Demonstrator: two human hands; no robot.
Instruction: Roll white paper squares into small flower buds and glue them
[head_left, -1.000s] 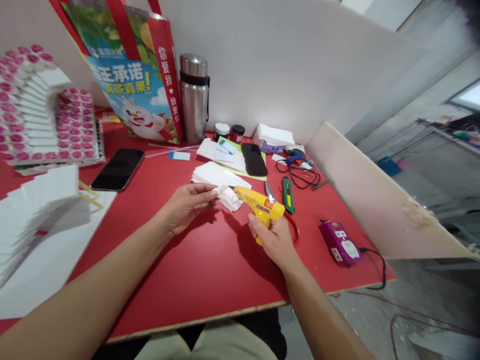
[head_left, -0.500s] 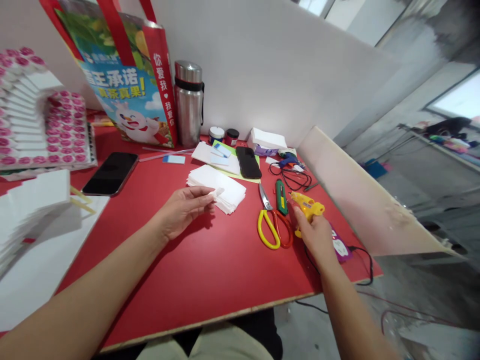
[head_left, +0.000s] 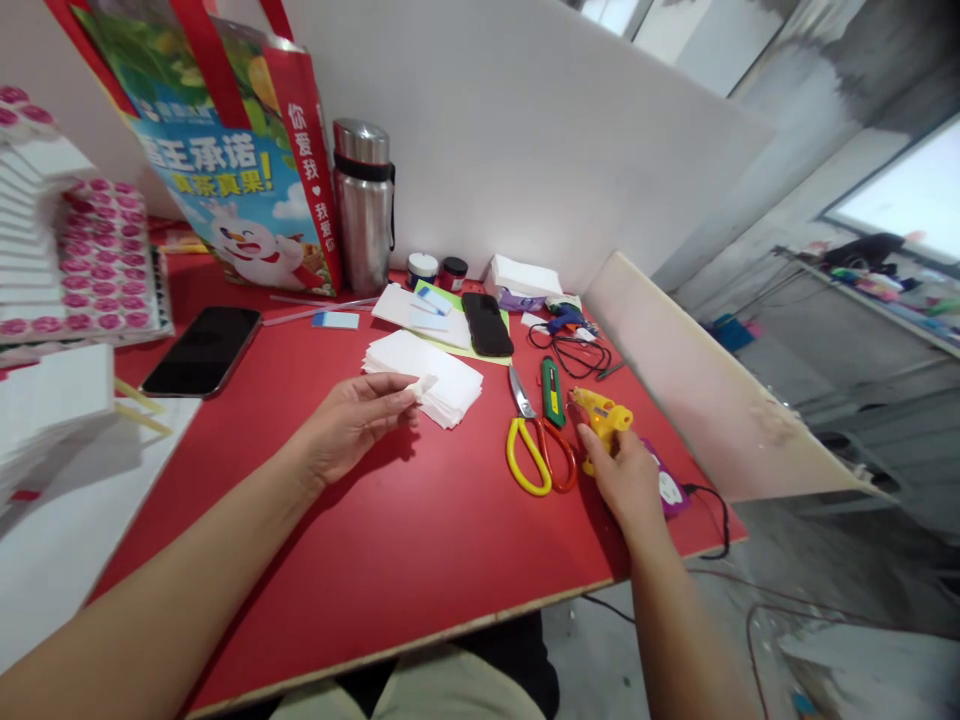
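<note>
My left hand pinches a small folded white piece, its material too small to make out, just in front of a stack of white paper sheets. On the right, my right hand grips a yellow glue gun by its handle, with the nozzle pointing up and left. Left of the glue gun lie a green utility knife and scissors with one yellow and one red handle, blades toward the back. Part of the glue gun's handle is hidden by my fingers.
A purple power strip sits by my right wrist. Phones, a steel thermos, a printed bag and small jars stand or lie farther back. At left is a white stepped piece. The red table ends near my lap.
The whole view has shifted slightly, so things appear farther left. Both hands keep their holds on the white piece and the glue gun.
</note>
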